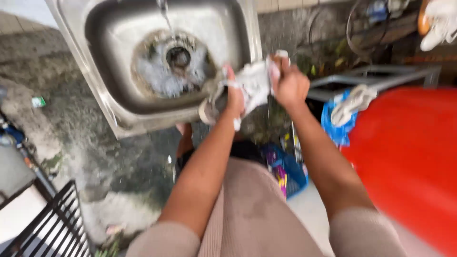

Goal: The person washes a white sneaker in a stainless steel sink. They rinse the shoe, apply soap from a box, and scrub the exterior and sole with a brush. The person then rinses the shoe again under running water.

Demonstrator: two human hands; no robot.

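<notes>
Head view looks down on a large red container [409, 162] filling the right side, its surface plain and blurred. Next in size, a steel sink [102, 95] sits at the upper left, with a thin stream of water [165, 16] falling toward its round drain [178, 57]. A black wire rack [54, 223] shows at the lower left. Just beyond the sink's near right corner, the left hand [234, 97] and right hand [289, 85] each have their grip clamped on a wet white cloth [254, 83], bunched between them and touching both. Behind, a smaller pale cloth [354, 102] lies over a blue bag [335, 128].
</notes>
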